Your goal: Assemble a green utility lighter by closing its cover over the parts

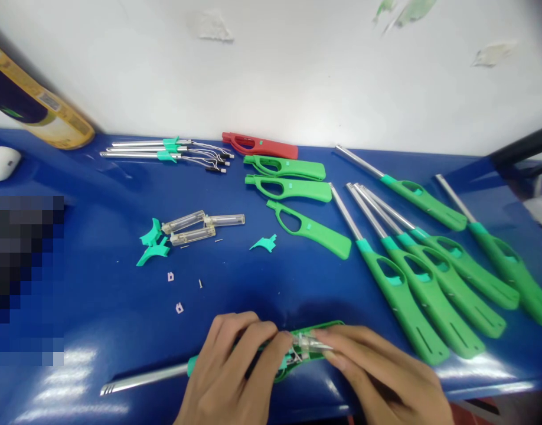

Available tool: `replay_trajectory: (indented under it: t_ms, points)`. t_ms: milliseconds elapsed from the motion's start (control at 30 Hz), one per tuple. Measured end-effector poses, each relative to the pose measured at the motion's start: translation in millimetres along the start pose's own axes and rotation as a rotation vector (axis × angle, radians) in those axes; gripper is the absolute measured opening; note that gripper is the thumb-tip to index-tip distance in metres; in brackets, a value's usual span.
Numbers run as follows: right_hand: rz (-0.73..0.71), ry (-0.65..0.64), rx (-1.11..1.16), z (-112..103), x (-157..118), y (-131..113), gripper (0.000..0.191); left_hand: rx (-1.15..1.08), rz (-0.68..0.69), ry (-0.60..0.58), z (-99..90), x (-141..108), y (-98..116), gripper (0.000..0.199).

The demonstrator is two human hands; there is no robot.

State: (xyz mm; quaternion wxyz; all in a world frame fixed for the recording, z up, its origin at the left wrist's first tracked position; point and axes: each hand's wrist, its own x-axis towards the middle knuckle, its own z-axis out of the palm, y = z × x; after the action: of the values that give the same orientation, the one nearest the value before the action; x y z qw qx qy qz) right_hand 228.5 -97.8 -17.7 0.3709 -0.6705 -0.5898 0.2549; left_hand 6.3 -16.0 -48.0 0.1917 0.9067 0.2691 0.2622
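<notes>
A green gas lighter with its handle shell [287, 373] open lies at the table's front, its metal tube [147, 378] pointing left. My left hand [235, 372] is closed over the lighter near the teal collar, its fingertips down at the inner parts. Between the fingers of my right hand [381, 372] is a clear fuel tank [310, 342], tilted over the open shell and overlapping it. White wire and small parts show beneath the tank. My fingers hide much of the shell's inside.
Several assembled green lighters [412, 265] lie at the right. Behind are green half shells [293, 189], a red shell [271, 147] and tubes with wires [142, 150]. Clear tanks [193, 236], teal triggers [153, 254], a loose trigger [264, 243] and a screw [200, 284] lie mid-table.
</notes>
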Motion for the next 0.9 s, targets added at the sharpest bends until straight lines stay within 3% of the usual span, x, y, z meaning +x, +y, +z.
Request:
replay_trajectory:
  t_ms: [467, 900]
  points:
    - [-0.015, -0.016, 0.060, 5.0, 0.0, 0.2, 0.029, -0.064, -0.034, 0.150, 0.9, 13.6, 5.4, 0.037]
    - [-0.016, 0.002, 0.018, -2.3, -5.4, 1.4, 0.033, -0.033, -0.045, 0.043, -1.5, 6.1, 2.3, 0.034]
